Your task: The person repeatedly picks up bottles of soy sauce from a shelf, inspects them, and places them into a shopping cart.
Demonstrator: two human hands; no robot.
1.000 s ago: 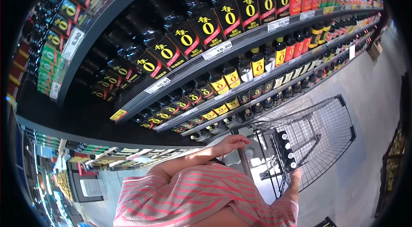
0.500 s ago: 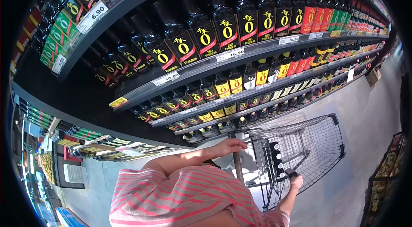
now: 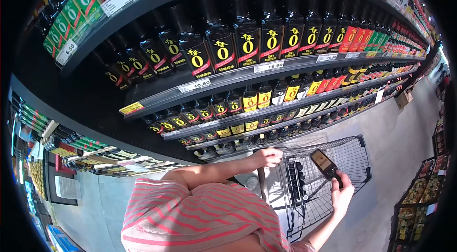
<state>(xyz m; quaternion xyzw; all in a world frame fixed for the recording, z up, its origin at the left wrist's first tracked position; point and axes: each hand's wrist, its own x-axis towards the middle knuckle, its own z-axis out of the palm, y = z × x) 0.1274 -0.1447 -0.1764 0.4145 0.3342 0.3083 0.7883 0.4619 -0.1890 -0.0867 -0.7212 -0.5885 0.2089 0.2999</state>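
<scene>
My right hand is closed around the neck of a dark bottle with a tan label, held tilted above the basket of a wire shopping cart. A row of dark bottles stands in the cart near its handle end. At the cart's handle, my left hand has its fingers curled, and I cannot make out whether they grip the bar.
Shelves of dark sauce bottles with price tags curve along the left and ahead. A carton sits on the floor by the far shelf end. Packaged goods line the right side, and a white crate is at the left.
My right hand has lifted the bottle out from beside the row in the cart and moved it right, so its label shows. The view has shifted along the shelves.
</scene>
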